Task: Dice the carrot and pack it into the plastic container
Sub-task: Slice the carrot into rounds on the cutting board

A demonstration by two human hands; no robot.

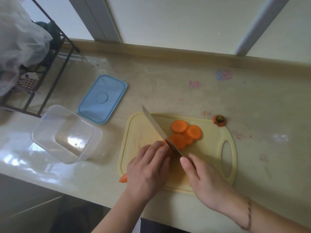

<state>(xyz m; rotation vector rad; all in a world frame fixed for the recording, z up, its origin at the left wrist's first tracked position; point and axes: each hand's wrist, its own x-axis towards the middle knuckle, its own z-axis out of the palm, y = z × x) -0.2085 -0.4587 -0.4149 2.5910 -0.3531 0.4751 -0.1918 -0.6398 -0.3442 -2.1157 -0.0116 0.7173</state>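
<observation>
The carrot (123,178) is pinned to the cutting board (139,132) by the curled left hand (148,170), seemingly to steady it; the knife (158,130) is gripped by the right hand (202,180). Slices (185,133) are piled just beyond the blade. The plastic container (67,133) is kept open to the left, with free surface (168,81) beyond.

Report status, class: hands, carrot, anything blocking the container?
Left hand holds carrot on cutting board; right hand grips knife, mid-slice. Round slices cut, none diced. Plastic container open, lid beside it, nothing blocking.
</observation>
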